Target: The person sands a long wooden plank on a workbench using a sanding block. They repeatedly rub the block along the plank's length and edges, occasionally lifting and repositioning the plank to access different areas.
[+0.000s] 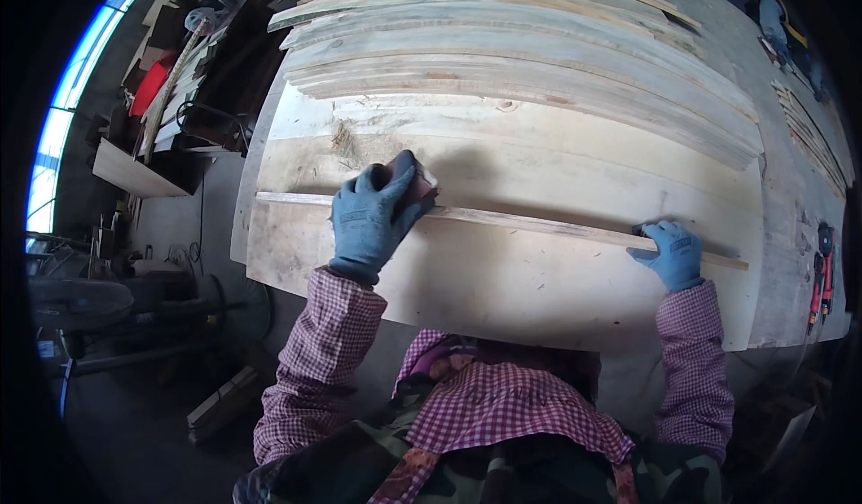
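Observation:
A long, narrow wooden strip (pixel 539 225) lies across a broad pale wooden board (pixel 503 275) in front of me. My left hand (pixel 366 224), in a blue-grey work glove, is closed around a dark reddish-brown sanding block (pixel 400 177). It holds the block against the strip, left of the middle; the block's underside is hidden. Near the strip's right end, my gloved right hand (pixel 673 254) grips the strip, fingers over its far side and thumb on the near side. A patch of sawdust and shavings (pixel 352 143) sits on the board beyond my left hand.
Stacked wooden planks (pixel 521 50) line the far side of the worktable. Red-handled pliers (pixel 821 275) lie at the right edge, with thin wood strips (pixel 808 136) beyond. On the left stand a fan (pixel 81 305), a leaning board (pixel 135 173) and piled scrap wood.

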`<state>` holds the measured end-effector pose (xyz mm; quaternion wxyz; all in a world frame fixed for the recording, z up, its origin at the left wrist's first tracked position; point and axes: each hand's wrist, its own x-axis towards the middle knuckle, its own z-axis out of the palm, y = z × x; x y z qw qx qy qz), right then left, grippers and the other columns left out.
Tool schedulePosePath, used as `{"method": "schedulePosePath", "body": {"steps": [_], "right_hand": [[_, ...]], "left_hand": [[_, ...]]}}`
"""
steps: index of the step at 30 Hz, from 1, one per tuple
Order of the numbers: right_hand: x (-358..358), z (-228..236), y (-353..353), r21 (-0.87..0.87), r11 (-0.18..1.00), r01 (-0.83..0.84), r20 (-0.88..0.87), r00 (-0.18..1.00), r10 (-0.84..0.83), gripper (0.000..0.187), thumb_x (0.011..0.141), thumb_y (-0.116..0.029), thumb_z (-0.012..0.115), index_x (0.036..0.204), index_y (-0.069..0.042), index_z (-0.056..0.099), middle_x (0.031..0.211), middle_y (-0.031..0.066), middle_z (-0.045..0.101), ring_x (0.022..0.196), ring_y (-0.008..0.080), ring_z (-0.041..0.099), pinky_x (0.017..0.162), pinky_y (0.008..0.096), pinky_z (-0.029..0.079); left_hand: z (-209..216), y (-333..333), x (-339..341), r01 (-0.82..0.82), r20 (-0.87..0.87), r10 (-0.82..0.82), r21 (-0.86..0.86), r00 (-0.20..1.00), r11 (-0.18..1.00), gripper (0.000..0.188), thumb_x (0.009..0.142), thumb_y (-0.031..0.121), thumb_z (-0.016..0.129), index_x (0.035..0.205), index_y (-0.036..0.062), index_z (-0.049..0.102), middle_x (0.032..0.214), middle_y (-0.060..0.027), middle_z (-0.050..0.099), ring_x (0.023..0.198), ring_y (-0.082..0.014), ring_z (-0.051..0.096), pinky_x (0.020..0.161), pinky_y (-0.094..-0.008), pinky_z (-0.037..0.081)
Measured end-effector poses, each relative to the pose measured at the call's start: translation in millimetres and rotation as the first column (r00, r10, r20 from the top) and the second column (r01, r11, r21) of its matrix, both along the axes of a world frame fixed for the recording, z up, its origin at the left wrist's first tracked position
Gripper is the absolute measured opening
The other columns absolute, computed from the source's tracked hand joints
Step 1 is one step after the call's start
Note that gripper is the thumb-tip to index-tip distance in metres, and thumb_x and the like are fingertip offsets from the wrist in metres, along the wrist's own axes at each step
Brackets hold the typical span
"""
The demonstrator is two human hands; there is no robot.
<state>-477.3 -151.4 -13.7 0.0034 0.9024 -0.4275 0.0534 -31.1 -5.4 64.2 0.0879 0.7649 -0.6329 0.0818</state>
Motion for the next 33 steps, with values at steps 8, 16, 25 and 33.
{"method": "schedulePosePath", "body": {"steps": [8, 16, 25, 33], "right_hand": [[-7.5, -12.0, -7.1, -0.024, 0.999, -0.042, -0.009, 0.999, 0.042, 0.039, 0.074, -0.050, 0.079, 0.097, -0.018, 0.074, 0.088, 0.0019, 0.069, 0.084, 0.0242, 0.066, 0.074, 0.0403, 0.055], [-1.0, -1.4, -3.7, 0.022, 1.000, -0.003, 0.007, 1.000, 0.003, 0.042, 0.074, -0.049, 0.080, 0.098, -0.016, 0.074, 0.090, 0.0039, 0.069, 0.084, 0.0255, 0.067, 0.075, 0.0403, 0.056], [-8.7, -12.6, -7.6, -0.053, 0.998, -0.046, 0.007, 0.999, 0.046, 0.039, 0.072, -0.050, 0.080, 0.097, -0.020, 0.073, 0.091, 0.0015, 0.069, 0.084, 0.0228, 0.067, 0.071, 0.0387, 0.055], [3.4, 7.2, 4.4, -0.146, 0.989, -0.019, -0.018, 1.000, 0.017, 0.049, 0.069, -0.044, 0.083, 0.111, -0.020, 0.072, 0.095, 0.0002, 0.067, 0.091, 0.0234, 0.062, 0.089, 0.0426, 0.048]], "left_hand": [[-30.7, -24.9, -170.8, 0.523, -0.285, -0.496, 0.021, 0.820, 0.852, 0.066, 0.084, 0.063, 0.065, 0.141, 0.0316, 0.057, 0.143, -0.0224, 0.045, 0.126, -0.0411, 0.048, 0.107, -0.0560, 0.038], [-5.5, 15.1, 15.6, -0.093, -0.168, 0.076, -0.093, 0.983, 0.991, 0.063, 0.085, 0.051, 0.073, 0.139, 0.0214, 0.059, 0.114, -0.0201, 0.064, 0.092, -0.0370, 0.063, 0.080, -0.0468, 0.052], [-32.9, -10.4, -144.6, 0.383, -0.158, -0.390, -0.077, 0.907, 0.921, 0.070, 0.084, 0.056, 0.069, 0.146, 0.0300, 0.051, 0.137, -0.0238, 0.050, 0.120, -0.0425, 0.051, 0.100, -0.0559, 0.043], [-35.9, 12.1, -161.5, 0.586, -0.388, -0.579, -0.113, 0.717, 0.802, 0.083, 0.084, 0.061, 0.066, 0.154, 0.0262, 0.039, 0.134, -0.0228, 0.051, 0.116, -0.0402, 0.053, 0.102, -0.0535, 0.043]]}}
